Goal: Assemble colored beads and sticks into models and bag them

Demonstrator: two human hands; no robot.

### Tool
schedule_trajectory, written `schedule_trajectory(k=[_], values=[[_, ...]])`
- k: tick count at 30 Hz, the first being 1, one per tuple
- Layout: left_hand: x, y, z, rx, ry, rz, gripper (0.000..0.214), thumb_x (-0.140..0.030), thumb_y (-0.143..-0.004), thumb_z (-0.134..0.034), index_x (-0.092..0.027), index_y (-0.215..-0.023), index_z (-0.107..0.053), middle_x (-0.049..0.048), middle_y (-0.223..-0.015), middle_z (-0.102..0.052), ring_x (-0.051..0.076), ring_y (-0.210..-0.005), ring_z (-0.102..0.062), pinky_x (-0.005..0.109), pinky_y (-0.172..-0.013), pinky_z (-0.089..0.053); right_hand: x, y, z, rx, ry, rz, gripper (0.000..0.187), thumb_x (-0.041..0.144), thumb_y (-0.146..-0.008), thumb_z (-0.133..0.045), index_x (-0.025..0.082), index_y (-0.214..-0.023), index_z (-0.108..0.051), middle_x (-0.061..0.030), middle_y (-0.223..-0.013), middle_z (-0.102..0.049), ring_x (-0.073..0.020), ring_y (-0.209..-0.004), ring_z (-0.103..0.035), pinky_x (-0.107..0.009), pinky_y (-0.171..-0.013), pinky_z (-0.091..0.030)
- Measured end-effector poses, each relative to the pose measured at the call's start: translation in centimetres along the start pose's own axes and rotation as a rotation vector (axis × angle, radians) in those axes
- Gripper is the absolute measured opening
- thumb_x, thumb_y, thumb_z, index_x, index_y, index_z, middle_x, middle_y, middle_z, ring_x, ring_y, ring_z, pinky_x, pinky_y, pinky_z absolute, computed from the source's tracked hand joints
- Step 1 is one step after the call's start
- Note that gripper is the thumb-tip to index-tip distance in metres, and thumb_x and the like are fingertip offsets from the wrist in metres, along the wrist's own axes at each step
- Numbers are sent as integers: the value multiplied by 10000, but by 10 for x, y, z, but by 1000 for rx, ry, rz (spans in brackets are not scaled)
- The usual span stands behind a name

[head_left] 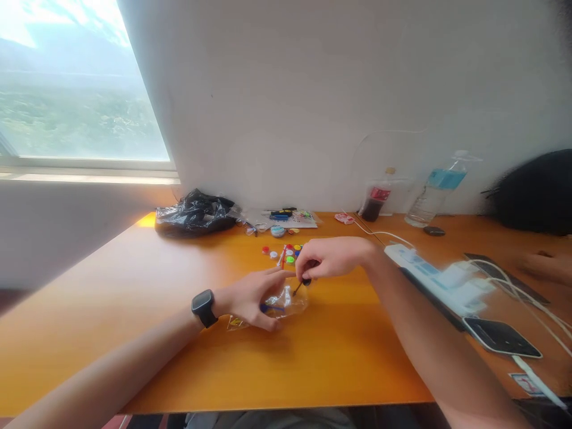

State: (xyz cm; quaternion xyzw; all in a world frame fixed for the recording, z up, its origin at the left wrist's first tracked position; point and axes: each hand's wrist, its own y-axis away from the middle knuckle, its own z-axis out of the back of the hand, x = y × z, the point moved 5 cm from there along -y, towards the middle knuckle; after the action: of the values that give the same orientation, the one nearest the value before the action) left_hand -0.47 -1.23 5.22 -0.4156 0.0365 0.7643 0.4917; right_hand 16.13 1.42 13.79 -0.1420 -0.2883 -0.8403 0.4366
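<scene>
A clear plastic bag (pixel 294 302) lies on the table with blue and yellow pieces in it. My left hand (pixel 250 298), with a black watch on its wrist, rests over the bag with thumb and fingers spread. From the right, my right hand (pixel 324 259) is closed round a small screwdriver (pixel 299 288) with a dark handle. Its thin shaft slants down to the bag; I cannot tell whether the tip pierces the plastic. Small red, white, green, yellow and blue round pieces (pixel 290 260) lie just beyond the hands, partly hidden by the right one.
At the back are a black plastic bag (pixel 196 214), a white sheet (pixel 308 221) with small parts, a cola bottle (pixel 374 202) and a water bottle (pixel 431 193). To the right lie a power strip (pixel 413 262), cables and a phone (pixel 503 336). Another person's hand (pixel 547 265) shows at the right edge.
</scene>
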Motion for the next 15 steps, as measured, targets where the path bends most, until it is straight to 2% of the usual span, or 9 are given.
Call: schedule_trajectory(k=[5, 9, 15], values=[[4, -2, 5, -96, 127, 25, 785, -310, -654, -876, -231, -1392, -622, 116, -1188, -663, 341, -1048, -619, 406, -924, -503, 4, -3, 4, -112, 2, 41, 240, 128, -854, -609, 185, -1004, -787, -23, -892, -762, -138, -742, -651, -210, -624, -440], [6, -2, 5, -124, 205, 49, 812, -264, -703, -836, -225, -1463, -553, 140, -1399, -570, 389, -1278, -527, 487, -1096, -429, 10, -4, 6, -175, 22, 94, 286, 82, -829, -560, 183, -960, -794, -19, -887, -750, -130, -714, -617, -216, -615, -419], [6, 0, 6, -169, 240, 56, 826, -197, -733, -763, -231, -1507, -480, 135, -1455, -533, 382, -1356, -492, 502, -1145, -404, 21, -10, -3, -210, 101, 132, 310, 67, -843, -522, 190, -957, -783, 13, -789, -677, -110, -630, -500, -238, -578, -335]])
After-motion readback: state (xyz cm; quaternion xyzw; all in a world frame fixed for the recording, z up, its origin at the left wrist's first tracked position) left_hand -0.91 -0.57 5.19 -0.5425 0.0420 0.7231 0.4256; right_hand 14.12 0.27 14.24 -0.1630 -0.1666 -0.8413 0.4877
